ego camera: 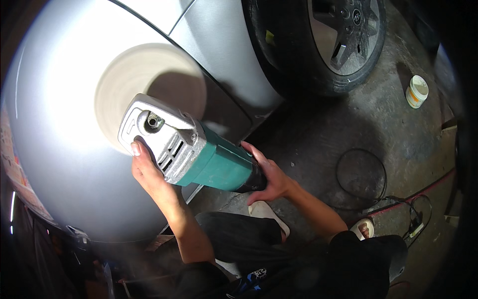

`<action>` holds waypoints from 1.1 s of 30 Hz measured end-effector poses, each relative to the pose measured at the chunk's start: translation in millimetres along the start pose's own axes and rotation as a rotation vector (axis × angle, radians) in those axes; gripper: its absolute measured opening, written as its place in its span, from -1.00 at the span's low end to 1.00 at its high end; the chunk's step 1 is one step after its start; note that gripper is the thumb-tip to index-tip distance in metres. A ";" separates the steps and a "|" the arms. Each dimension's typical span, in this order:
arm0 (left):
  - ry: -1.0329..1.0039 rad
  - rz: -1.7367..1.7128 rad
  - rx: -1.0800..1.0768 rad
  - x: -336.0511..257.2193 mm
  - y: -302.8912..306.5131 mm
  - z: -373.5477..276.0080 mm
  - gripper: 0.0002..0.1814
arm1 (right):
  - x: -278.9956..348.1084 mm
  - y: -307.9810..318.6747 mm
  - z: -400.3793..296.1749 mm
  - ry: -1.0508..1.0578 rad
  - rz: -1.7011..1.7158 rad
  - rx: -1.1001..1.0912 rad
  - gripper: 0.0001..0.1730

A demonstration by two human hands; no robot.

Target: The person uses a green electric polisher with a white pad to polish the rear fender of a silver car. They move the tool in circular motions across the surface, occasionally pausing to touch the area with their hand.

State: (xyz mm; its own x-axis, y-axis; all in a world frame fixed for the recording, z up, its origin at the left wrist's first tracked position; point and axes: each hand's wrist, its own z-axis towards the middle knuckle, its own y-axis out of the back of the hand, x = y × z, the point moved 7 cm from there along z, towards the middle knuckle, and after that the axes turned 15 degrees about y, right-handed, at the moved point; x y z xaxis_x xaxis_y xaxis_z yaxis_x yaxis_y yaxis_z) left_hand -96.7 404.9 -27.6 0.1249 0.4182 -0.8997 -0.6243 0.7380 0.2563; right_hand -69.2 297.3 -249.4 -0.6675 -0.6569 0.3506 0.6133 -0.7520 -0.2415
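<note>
A rotary polisher with a teal body (220, 160) and a cast metal gear head (164, 138) lies across the middle of the view. My left hand (151, 168) grips the side of the gear head, thumb on its top. Around the black rear end of the tool, my right hand (269, 177) is closed. The round pale pad (115, 86) is blurred as if spinning and faces a silver car body panel (93, 194). Whether the whole pad face touches the panel is hidden. The pad and tool cast a dark shadow on the panel.
A tyre (291, 56) with a dusty alloy wheel (343, 37) stands at the upper right. On the concrete floor (373, 123) are an open white tub (417, 91), a looped black cable (384, 168), a red hose (422, 192) and a power strip (415, 230). Printed paper (18, 168) edges the panel's left side.
</note>
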 end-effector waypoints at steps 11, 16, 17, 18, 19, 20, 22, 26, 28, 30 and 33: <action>-0.120 0.141 -0.008 -8.1 -49.0 6.8 -0.63 | -14.9 8.5 -7.8 -0.314 0.057 -0.233 0.32; -0.043 0.299 0.177 -23.2 -122.5 2.2 -0.48 | -17.7 34.9 -15.6 -0.374 0.064 -0.496 0.19; -0.031 0.285 0.194 -24.0 -128.9 0.7 -0.48 | -16.8 38.4 -16.4 -0.371 0.081 -0.491 0.19; -0.045 0.263 0.207 -24.4 -135.4 -1.4 -0.48 | -13.6 44.6 -13.1 -0.367 0.097 -0.483 0.18; -0.029 0.281 0.196 -22.7 -136.9 -3.6 -0.49 | -11.3 47.9 -11.6 -0.364 0.115 -0.473 0.18; -0.012 0.300 0.182 -20.6 -136.1 -5.9 -0.49 | -12.7 47.9 -15.7 -0.377 0.111 -0.468 0.17; -0.045 0.325 0.157 -18.9 -135.4 -9.3 -0.48 | -14.7 49.3 -21.7 -0.393 0.104 -0.462 0.16; -0.069 0.221 -0.029 -10.2 -78.7 -8.1 -0.55 | -4.9 34.1 -4.4 -0.304 0.145 -0.358 0.15; -0.033 0.172 -0.132 1.6 -27.1 -6.9 -0.47 | -5.3 16.3 3.5 -0.328 0.088 -0.210 0.16; -0.007 0.038 -0.202 14.3 2.7 -11.8 -0.39 | -7.7 1.0 3.3 -0.370 0.026 -0.102 0.16; -0.039 -0.119 -0.260 22.1 47.9 -15.2 -0.30 | -0.6 -19.2 10.1 -0.412 0.054 0.058 0.18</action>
State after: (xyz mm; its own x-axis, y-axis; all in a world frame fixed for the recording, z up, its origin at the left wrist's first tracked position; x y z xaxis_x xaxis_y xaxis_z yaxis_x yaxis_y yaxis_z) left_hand -135.5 441.5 -40.5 0.2354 0.3607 -0.9025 -0.7798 0.6243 0.0462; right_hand -76.3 312.7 -235.9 -0.4163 -0.6099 0.6743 0.6732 -0.7053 -0.2223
